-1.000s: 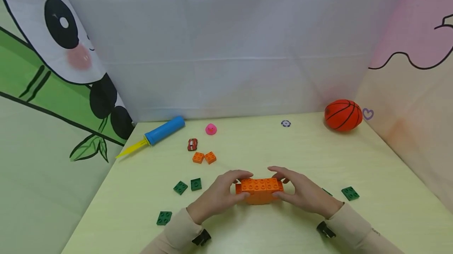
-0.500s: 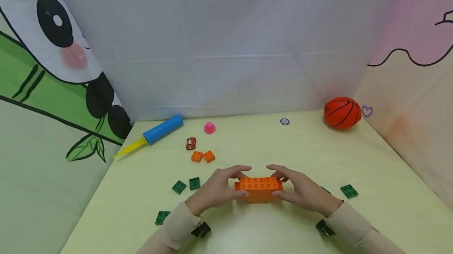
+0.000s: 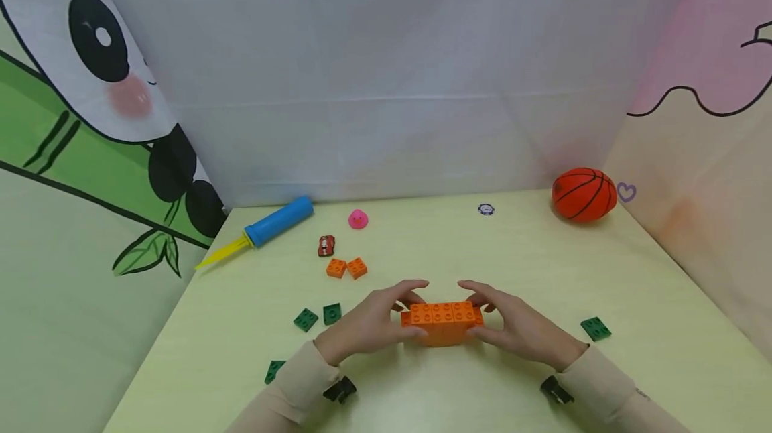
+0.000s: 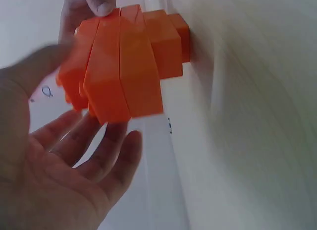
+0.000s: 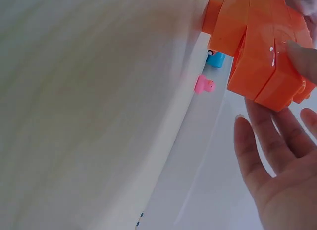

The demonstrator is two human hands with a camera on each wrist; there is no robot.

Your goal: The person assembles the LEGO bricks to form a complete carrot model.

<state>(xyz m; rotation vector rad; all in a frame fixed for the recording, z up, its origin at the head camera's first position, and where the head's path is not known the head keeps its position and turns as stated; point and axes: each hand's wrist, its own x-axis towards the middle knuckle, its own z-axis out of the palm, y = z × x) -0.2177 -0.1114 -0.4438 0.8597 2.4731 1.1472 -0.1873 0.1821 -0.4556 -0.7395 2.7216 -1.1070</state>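
Note:
A block of stacked orange bricks (image 3: pixel 443 322) stands on the pale green table (image 3: pixel 422 252), near its front edge. My left hand (image 3: pixel 405 310) grips the block's left end, fingers over the back and thumb on the front. My right hand (image 3: pixel 487 312) grips the right end the same way. In the left wrist view the orange block (image 4: pixel 121 66) fills the top, with my left palm (image 4: pixel 59 175) below it. The right wrist view has the orange block (image 5: pixel 257 51) at the upper right, above my right hand's fingers (image 5: pixel 267 155).
Green flat plates (image 3: pixel 305 319) (image 3: pixel 332 314) (image 3: pixel 274 370) lie to the left, another green plate (image 3: pixel 596 328) to the right. Behind are two small orange bricks (image 3: pixel 346 267), a red toy car (image 3: pixel 326 245), pink duck (image 3: pixel 358 219), blue pump (image 3: pixel 274 222), chip (image 3: pixel 486 209) and basketball (image 3: pixel 584 194). Cloth walls enclose the table.
Both hands keep their hold on the orange block, which stays in place. The small green piece beside my right hand is now hidden behind it.

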